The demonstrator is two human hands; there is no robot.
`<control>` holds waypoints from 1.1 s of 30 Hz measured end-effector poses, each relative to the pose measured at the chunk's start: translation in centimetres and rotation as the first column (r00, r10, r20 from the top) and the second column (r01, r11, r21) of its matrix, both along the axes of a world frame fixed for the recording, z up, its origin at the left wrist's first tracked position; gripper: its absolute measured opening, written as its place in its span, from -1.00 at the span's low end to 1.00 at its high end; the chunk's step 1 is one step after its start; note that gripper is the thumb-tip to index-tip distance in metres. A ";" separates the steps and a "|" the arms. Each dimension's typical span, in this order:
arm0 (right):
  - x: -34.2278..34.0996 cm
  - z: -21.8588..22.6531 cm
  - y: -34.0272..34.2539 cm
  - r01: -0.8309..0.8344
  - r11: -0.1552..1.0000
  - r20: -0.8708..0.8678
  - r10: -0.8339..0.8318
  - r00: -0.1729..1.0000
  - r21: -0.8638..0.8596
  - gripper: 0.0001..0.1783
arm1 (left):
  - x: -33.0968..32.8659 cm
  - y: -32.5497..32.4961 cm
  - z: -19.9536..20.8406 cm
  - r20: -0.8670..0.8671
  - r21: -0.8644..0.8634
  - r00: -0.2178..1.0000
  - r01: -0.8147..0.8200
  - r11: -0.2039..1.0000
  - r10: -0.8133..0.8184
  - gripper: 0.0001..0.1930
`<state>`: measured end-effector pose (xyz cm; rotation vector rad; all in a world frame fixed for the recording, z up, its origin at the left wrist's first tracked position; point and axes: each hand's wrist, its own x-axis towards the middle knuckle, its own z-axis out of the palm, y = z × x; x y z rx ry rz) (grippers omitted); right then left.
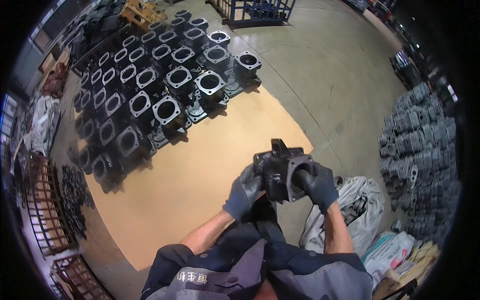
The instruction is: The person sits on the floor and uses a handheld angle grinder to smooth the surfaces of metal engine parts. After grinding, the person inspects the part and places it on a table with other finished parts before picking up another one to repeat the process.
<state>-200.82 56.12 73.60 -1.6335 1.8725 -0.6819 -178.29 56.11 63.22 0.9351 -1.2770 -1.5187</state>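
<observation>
Just above the front right edge of the cardboard, I hold a black cast-metal housing (276, 181) in front of my body. It is tilted, with its square flange and round bore turned toward the right. My left hand (243, 194), in a dark grey glove, is closed against the casting's left side; the fingertips are partly hidden behind it. Also gloved, my right hand (322, 187) grips the flange at the right, some fingers reaching into the bore. Similar housings (212, 96) stand in rows at the far left, most with bright flange faces up.
A tan cardboard sheet (210, 150) lies under the rows. White woven sacks (315, 227) with dark parts sit at my right, near tall stacks of grey castings (417, 130). A blue metal cage (257, 12) stands far ahead; rusty racks (47, 205) are at left.
</observation>
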 end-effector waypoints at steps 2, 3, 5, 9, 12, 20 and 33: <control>-1.9 -0.6 -4.4 -0.116 0.993 -0.124 0.116 0.985 0.010 -0.67 | -2.7 -2.5 -0.5 -0.102 0.167 0.987 -0.106 0.980 0.124 -0.53; -2.4 -0.5 -7.0 -0.147 0.989 -0.144 0.148 0.978 0.017 -0.67 | -4.0 -4.0 -1.5 -0.051 0.200 0.981 -0.172 0.964 0.186 -0.54; -2.6 -1.4 -11.6 -0.261 0.965 -0.167 0.258 0.952 0.005 -0.69 | -5.1 -6.2 -5.7 0.086 0.174 0.949 -0.315 0.933 0.305 -0.60; -3.8 -2.8 -18.7 -0.350 0.925 -0.139 0.370 0.918 0.150 -0.66 | -8.3 -10.5 -4.7 0.061 0.297 0.898 -0.434 0.851 0.436 -0.64; -3.8 -4.3 -23.4 -0.428 0.883 -0.239 0.466 0.852 0.194 -0.65 | -9.3 -14.0 -7.7 0.049 0.303 0.833 -0.538 0.787 0.551 -0.67; -1.0 -6.6 -30.9 -0.429 0.851 -0.101 0.477 0.873 0.303 -0.57 | -8.2 -19.0 -11.9 0.126 0.172 0.709 -0.705 0.688 0.694 -0.62; 0.5 -12.2 -37.0 -0.481 0.851 -0.246 0.522 0.816 0.211 -0.64 | -11.2 -23.1 -5.5 0.012 0.132 0.727 -0.682 0.719 0.687 -0.59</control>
